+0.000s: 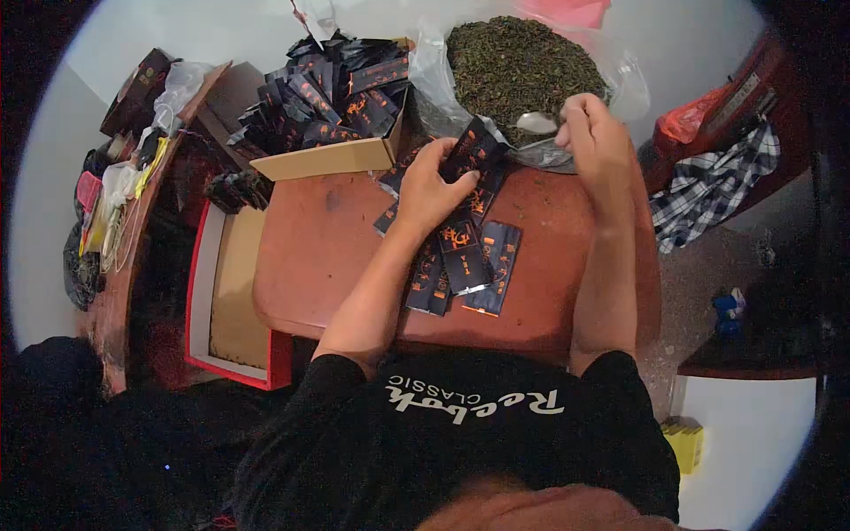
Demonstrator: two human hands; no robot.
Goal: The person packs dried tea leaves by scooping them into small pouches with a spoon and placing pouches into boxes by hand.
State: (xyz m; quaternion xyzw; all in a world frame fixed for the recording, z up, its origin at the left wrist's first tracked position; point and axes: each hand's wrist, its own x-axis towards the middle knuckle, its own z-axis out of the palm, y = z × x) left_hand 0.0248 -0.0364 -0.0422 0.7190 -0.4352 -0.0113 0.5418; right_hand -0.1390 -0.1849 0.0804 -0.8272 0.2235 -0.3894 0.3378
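Observation:
My left hand [434,188] is closed around a black packet [474,149] with orange print, held tilted above other packets on the table. My right hand [588,133] grips a metal spoon [537,123], its bowl over the near right part of a heap of dark green dried leaves [518,66]. A clear plastic bag [431,75] surrounds the leaves. Several flat black packets [464,255] lie overlapping on the table below my left hand. The spoon's handle is mostly hidden by my fingers.
A cardboard box [332,161] full of black packets stands at the back left of the reddish-brown table [310,239]. A red-edged box [279,358] sits to the table's left. Checked cloth [722,181] hangs at right, and bagged items [119,190] crowd a shelf at far left.

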